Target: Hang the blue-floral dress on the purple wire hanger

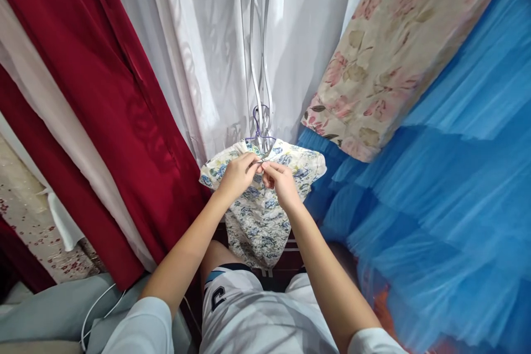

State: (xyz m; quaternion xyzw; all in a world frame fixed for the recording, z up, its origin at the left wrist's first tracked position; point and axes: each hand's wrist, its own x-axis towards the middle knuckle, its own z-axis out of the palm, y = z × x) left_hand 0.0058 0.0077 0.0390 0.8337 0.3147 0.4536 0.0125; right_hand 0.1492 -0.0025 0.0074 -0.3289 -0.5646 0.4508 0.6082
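Observation:
A small white dress or top with blue and yellow flowers (257,221) hangs in front of me on a purple hanger (257,124). At its neckline my left hand (239,175) is closed, thumb and fingers pinching the edge of the opening. Right beside it my right hand (280,178) is pinched too, its fingertips almost touching the left ones at the middle of the neck. A thin greyish sliver shows between the fingertips; I cannot make out what it is. The short sleeves spread out on both sides of my hands.
White straps (261,55) run down above the hanger, before white cloth (215,38). Dark red gowns (136,121) hang at the left. A pink-flowered cream garment (365,77) and a blue tulle gown (435,204) hang at the right. A white cable (93,310) lies on grey fabric, lower left.

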